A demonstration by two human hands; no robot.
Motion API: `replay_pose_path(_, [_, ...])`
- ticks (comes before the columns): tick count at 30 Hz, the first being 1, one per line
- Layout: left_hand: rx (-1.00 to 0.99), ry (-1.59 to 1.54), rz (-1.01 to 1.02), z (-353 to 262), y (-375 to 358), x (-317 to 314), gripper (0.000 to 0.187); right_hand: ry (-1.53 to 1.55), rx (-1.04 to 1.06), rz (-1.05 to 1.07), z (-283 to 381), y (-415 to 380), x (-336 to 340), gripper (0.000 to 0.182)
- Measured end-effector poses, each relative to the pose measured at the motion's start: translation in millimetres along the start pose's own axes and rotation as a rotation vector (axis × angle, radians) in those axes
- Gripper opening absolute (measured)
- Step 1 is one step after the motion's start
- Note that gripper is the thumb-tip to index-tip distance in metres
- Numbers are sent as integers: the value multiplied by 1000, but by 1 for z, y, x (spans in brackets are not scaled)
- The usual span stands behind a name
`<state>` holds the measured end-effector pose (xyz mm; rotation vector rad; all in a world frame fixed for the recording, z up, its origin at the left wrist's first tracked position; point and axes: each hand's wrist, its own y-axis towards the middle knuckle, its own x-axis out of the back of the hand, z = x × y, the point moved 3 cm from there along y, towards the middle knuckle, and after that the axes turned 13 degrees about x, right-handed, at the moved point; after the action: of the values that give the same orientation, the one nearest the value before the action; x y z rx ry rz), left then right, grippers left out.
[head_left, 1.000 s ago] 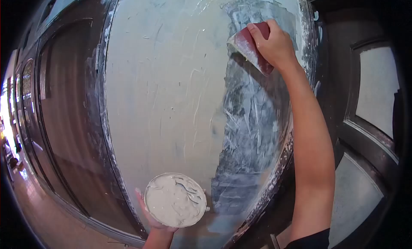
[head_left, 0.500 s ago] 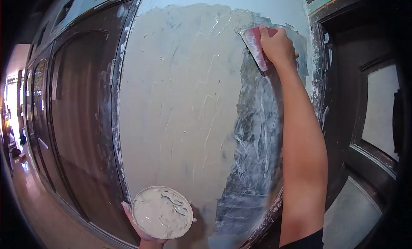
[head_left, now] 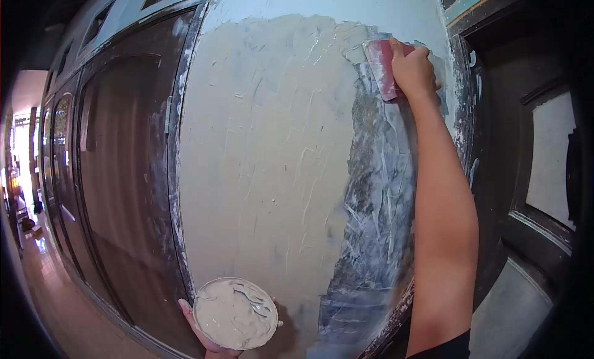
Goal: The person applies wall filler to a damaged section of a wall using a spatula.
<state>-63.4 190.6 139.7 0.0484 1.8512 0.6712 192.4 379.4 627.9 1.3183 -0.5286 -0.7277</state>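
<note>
Upward along the wall (head_left: 309,5), the spreader (head_left: 381,68) is being shifted by gripping right fingers (head_left: 396,51); ridges are being risked by uneven pressure, spills by tilting the container (head_left: 234,278) being cupped below by left fingers (head_left: 187,311).

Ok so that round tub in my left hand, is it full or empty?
Full, or close to it: pale paste spreads across the open top of the tub, nearly level with its rim.

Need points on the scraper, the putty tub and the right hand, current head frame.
Scraper (head_left: 382,71): head view, middle of its red blade.
Tub (head_left: 195,316): head view, left part of its rim.
Right hand (head_left: 413,69): head view, back of the hand.
</note>
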Motion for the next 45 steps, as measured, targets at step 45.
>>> replay_pose_path(45, [-276, -436, 37, -22, -38, 30, 100, -73, 248, 28, 21, -1, -18, 78])
